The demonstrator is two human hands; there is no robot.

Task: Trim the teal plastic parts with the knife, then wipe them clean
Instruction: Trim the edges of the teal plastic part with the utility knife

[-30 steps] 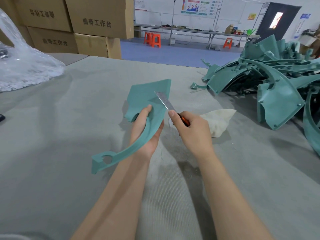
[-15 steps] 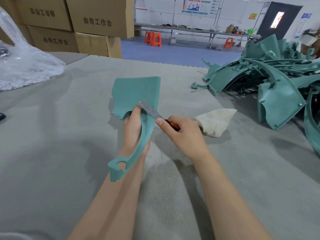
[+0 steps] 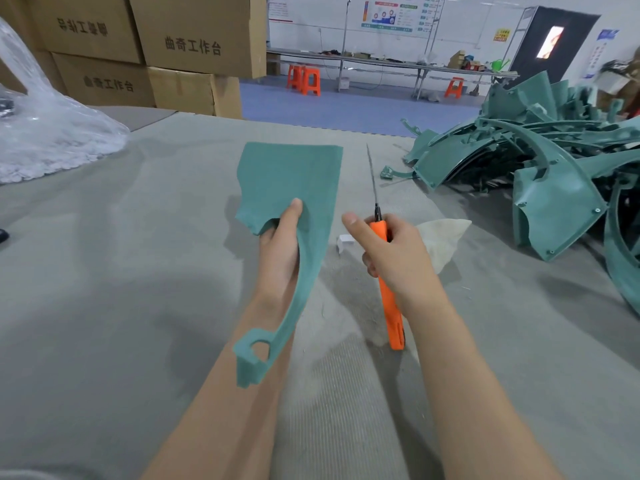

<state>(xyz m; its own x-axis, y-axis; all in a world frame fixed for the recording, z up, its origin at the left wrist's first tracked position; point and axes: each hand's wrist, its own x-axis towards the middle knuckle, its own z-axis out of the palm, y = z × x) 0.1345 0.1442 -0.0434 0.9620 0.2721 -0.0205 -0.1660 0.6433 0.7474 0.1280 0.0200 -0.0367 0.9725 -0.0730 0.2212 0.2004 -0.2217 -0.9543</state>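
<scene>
My left hand (image 3: 278, 249) grips a teal plastic part (image 3: 294, 181) at its narrow neck, holding it above the grey table. The part has a broad flat panel at the top and a curved arm ending in a ring near my forearm. My right hand (image 3: 391, 258) holds an orange-handled knife (image 3: 389, 306), its thin blade (image 3: 372, 178) pointing up and away, just to the right of the part and apart from it. A cream wiping cloth (image 3: 445, 237) lies on the table behind my right hand.
A large heap of teal plastic parts (image 3: 540, 168) fills the right side of the grey felt table (image 3: 104, 306). A clear plastic bag (image 3: 45, 133) lies at the far left. Cardboard boxes (image 3: 173, 46) stack behind the table. A small white scrap (image 3: 344, 241) lies between my hands.
The blade has come off the part's edge and swung upright to the right. My left hand has turned the part so its panel faces me more squarely.
</scene>
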